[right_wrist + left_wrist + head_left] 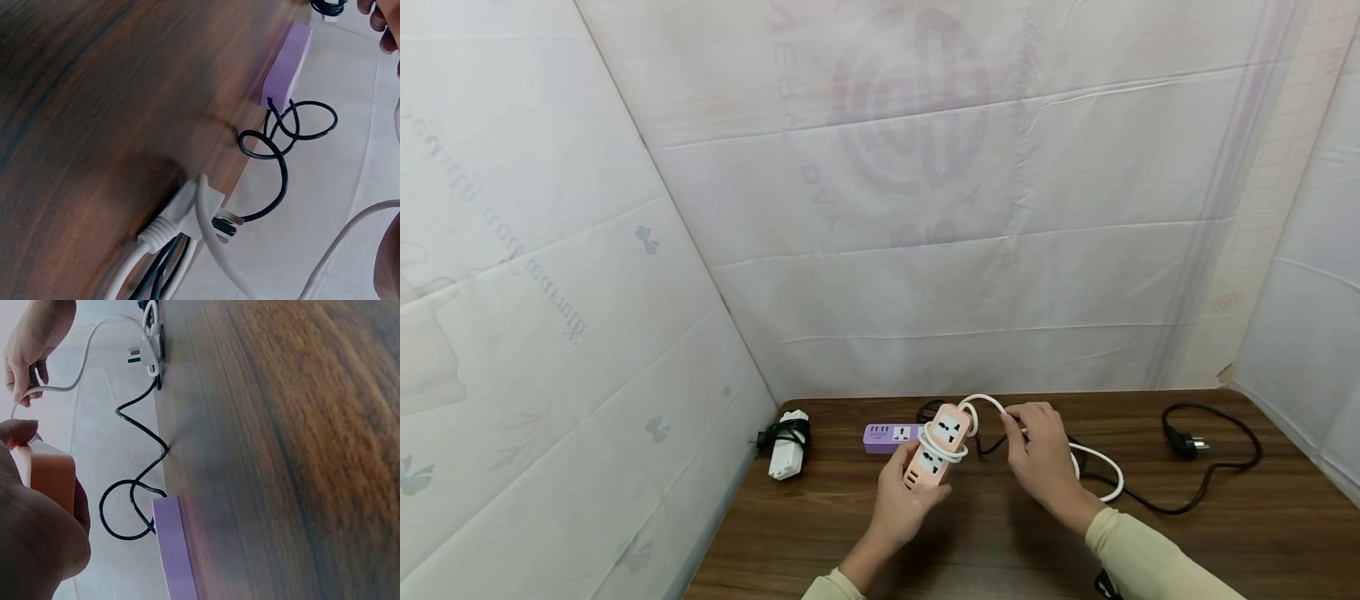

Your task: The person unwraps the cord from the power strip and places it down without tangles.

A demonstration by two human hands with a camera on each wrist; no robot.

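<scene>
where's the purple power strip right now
In the head view the purple power strip lies on the wooden table near the back wall, just left of the pink power strip.

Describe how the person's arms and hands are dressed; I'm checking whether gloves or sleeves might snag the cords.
Both hands are bare: no gloves, rings or watch show on the left hand or the right hand. Each arm wears a long, plain pale yellow-green sleeve: the right sleeve ends snug at the wrist, and only the cuff of the left sleeve shows. No markings are visible.
</scene>
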